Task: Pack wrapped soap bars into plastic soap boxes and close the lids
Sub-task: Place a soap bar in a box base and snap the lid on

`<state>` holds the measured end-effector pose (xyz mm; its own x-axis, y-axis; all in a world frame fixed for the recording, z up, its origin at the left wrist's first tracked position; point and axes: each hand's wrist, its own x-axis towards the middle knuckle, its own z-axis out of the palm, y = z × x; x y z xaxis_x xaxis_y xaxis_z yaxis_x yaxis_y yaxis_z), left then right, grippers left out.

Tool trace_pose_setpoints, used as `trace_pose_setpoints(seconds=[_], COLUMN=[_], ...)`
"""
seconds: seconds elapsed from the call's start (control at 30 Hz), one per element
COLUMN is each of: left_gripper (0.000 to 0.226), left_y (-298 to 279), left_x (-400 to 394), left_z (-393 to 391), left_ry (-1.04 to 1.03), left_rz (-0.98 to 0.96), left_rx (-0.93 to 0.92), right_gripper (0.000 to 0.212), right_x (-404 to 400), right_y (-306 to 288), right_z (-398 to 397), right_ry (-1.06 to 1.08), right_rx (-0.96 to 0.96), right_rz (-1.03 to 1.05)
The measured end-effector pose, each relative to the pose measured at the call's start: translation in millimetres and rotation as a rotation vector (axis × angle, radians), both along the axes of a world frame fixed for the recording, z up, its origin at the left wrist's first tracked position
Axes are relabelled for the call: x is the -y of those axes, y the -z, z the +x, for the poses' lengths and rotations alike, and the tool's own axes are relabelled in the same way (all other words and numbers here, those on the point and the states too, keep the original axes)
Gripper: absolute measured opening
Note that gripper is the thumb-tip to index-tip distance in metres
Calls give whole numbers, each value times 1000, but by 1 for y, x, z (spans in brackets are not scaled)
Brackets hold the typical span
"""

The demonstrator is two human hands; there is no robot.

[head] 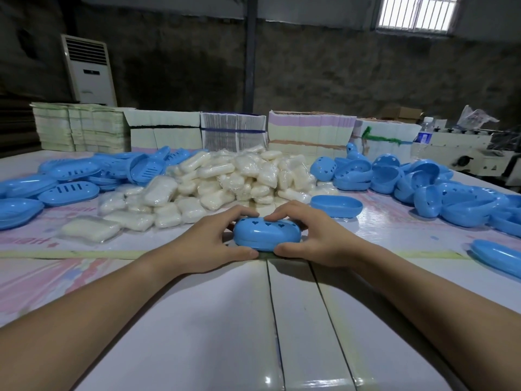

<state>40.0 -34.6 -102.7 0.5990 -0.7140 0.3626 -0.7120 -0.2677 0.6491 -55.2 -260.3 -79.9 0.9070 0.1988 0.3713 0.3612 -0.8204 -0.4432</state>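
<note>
Hands meet on one blue soap box (267,235) at the near middle of the table (310,320) — left hand (217,244) and right hand (315,238) each pinch an end, thumbs on the near edge, fingers over the heart-holed lid. Even pressure at both ends should seat it squarely; whether soap is inside cannot be seen. Wrapped soap bars (225,179) lie heaped behind, slotted trays (70,190) left, empty lids (408,176) right.

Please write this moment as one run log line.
left hand: grips soap box | right hand: grips it | lid: on
</note>
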Motion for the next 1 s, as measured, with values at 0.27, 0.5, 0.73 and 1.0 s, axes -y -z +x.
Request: trace_pose_setpoints(seconds=[0.27, 0.5, 0.73, 1.0], left_gripper=[41, 32, 38, 36], left_y=[-5, -2, 1, 0], left_x=[-2, 1, 2, 0], left_z=[1, 0, 0, 5], left_ry=[-6, -2, -14, -127], left_rz=[56, 8, -9, 77], left_rx=[52, 43, 103, 309], right_gripper=[61, 55, 56, 54], right_x=[0, 4, 1, 1], right_y=[0, -2, 3, 2], right_z=[-1, -2, 0, 3], right_ry=[14, 21, 30, 108], right_rx=[43, 46, 41, 49], right_rz=[-74, -68, -32, -156])
